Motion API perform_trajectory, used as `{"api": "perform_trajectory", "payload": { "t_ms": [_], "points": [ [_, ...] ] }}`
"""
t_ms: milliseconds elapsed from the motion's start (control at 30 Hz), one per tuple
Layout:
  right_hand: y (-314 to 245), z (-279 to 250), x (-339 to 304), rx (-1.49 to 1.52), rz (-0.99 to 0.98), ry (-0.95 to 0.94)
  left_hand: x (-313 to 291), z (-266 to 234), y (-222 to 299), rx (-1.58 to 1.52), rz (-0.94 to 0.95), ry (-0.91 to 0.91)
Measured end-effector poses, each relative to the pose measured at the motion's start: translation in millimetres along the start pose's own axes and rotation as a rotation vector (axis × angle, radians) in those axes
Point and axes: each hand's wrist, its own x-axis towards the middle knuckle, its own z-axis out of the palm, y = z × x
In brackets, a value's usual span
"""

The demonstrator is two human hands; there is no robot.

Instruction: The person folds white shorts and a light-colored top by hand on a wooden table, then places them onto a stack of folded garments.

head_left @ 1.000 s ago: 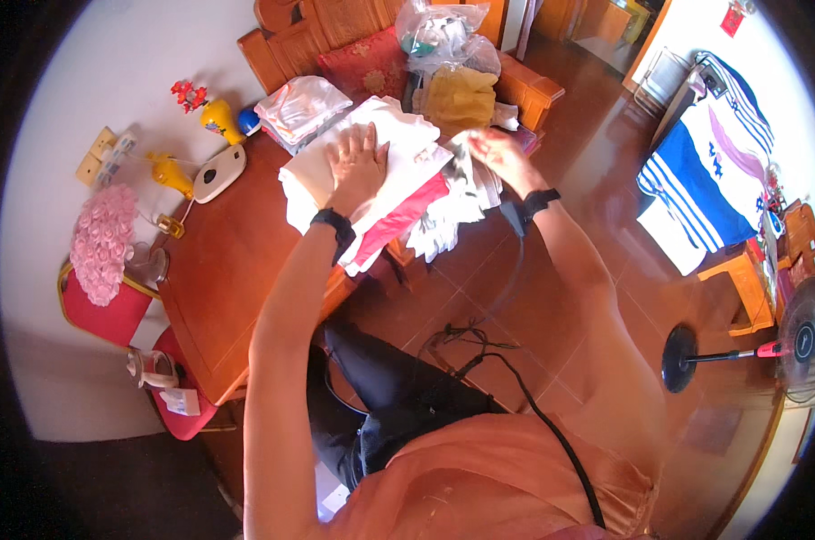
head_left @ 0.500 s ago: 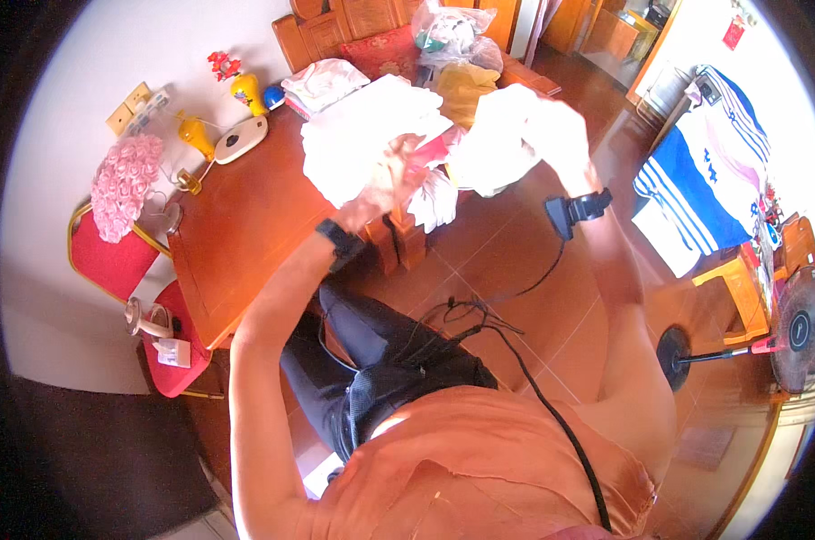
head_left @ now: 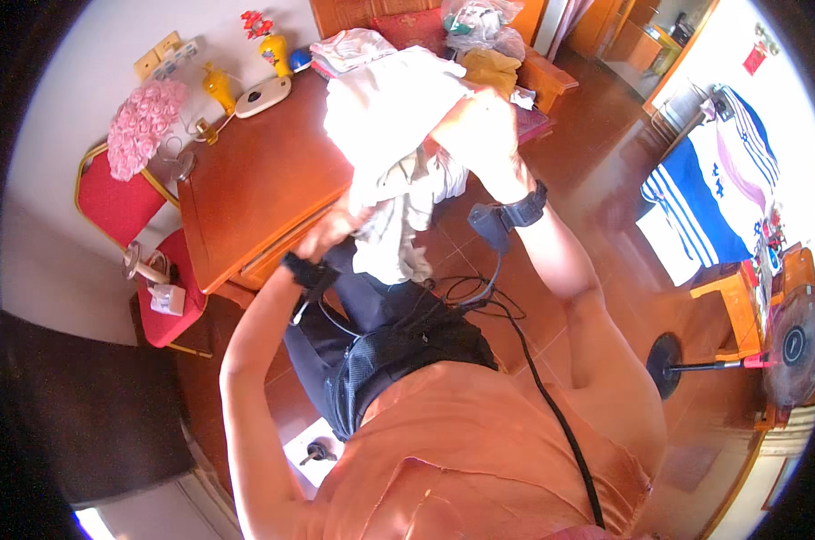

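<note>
A crumpled white garment (head_left: 391, 236) with greyish parts hangs in front of me, beside the table corner. My left hand (head_left: 337, 227) grips its left side, fingers closed on the cloth. Higher up and to the right, my right hand (head_left: 487, 142) is closed at the upper part of the cloth; strong glare washes out its fingers. Just beyond both hands, a heap of white clothes (head_left: 385, 94) lies on the far right corner of the wooden table (head_left: 259, 189). Where the heap ends and the held garment begins is hard to make out.
Folded clothes (head_left: 355, 49), a yellow vase (head_left: 275, 56) and a white oval device (head_left: 263, 96) stand at the table's back. Left is a red chair (head_left: 169, 306). A cable (head_left: 552, 405) runs down my body. A fan (head_left: 793, 346) stands at right.
My left hand has moved down and left and now holds cloth. The right hand has come left, toward the heap. A white-grey garment now hangs between them; the view has shifted slightly.
</note>
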Motion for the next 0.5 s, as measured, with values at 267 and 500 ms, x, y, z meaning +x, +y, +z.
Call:
{"api": "perform_trajectory", "payload": {
  "t_ms": [267, 500],
  "points": [
    [13.9, 21.2, -64.6, 1.777, 0.532, -0.002, -88.9, -71.2, 36.8, -0.010, -0.044, 0.112],
    [-19.5, 63.7, -90.0, 1.991, 1.344, 0.198, -143.1, -74.8, 82.7, 0.497, -0.168, 0.318]
  ]
}}
